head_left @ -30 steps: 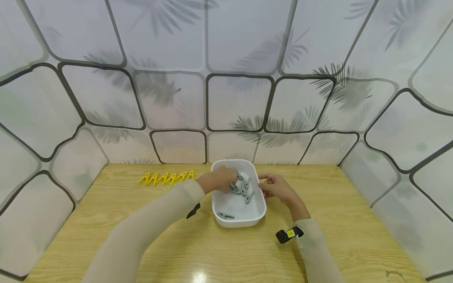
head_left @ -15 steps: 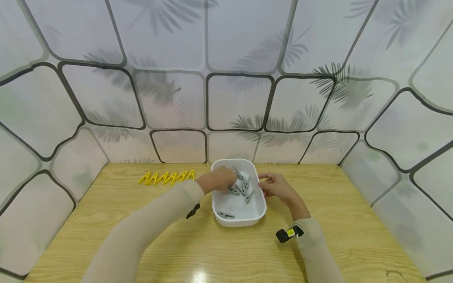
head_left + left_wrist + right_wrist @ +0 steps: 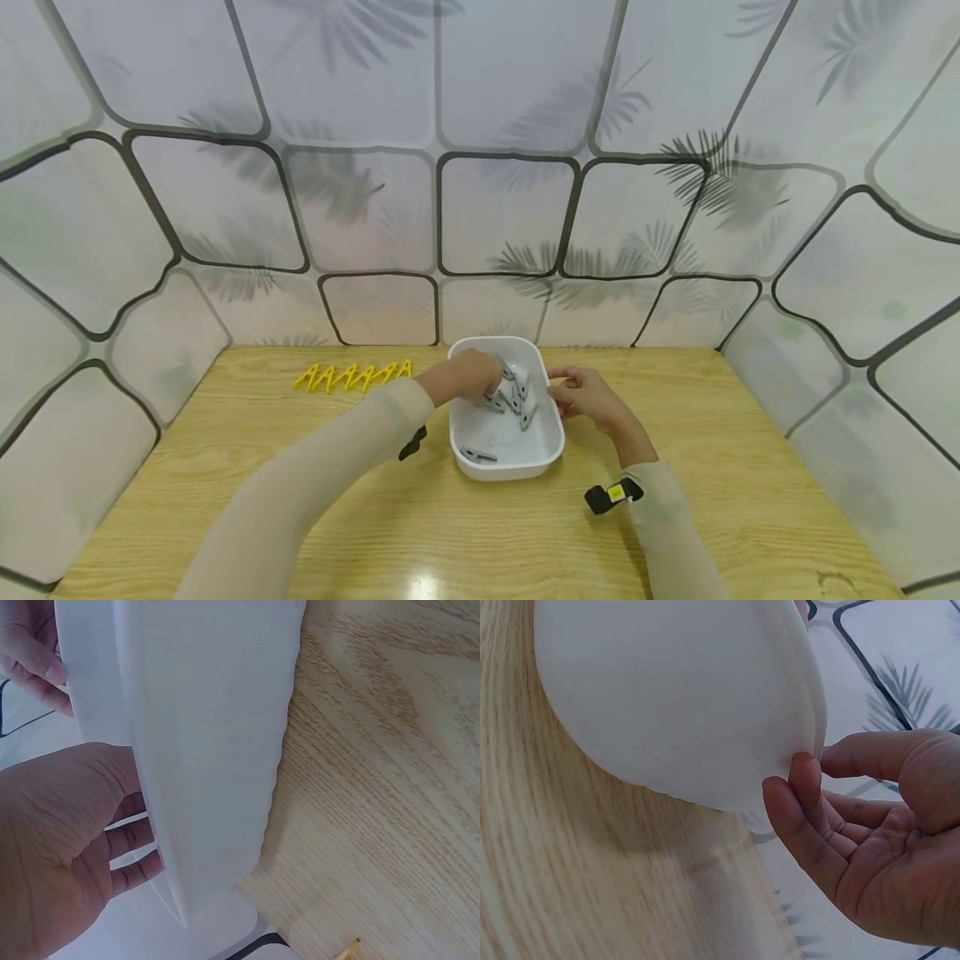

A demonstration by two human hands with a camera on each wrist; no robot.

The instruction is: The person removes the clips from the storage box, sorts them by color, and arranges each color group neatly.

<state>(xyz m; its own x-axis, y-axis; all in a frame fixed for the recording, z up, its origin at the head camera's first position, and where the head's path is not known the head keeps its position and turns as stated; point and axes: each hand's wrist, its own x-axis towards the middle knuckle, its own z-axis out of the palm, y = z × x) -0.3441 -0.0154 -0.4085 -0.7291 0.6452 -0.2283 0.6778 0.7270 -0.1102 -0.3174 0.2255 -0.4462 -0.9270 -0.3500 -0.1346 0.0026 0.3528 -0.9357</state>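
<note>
Left hand (image 3: 471,375) reaching down inside white tub (image 3: 506,472), fingers a bit apart; tips hidden, can't tell if holding any gray clips (image 3: 522,400). Right hand (image 3: 588,396) at tub's right side, fingers bent, touching rim; can't tell if pinching. Yellow clips (image 3: 348,378) left of tub. Hands, tub almost same as half second ago.

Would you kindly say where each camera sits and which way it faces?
Head: on the head, facing forward and down at the white tub; left hand, right hand and sleeves show.
Left wrist: on that wrist, facing the tub's outer side; both hands show.
Right wrist: on that wrist, facing the tub's outer wall; right hand shows.
Both wrist views share the tub and table.
</note>
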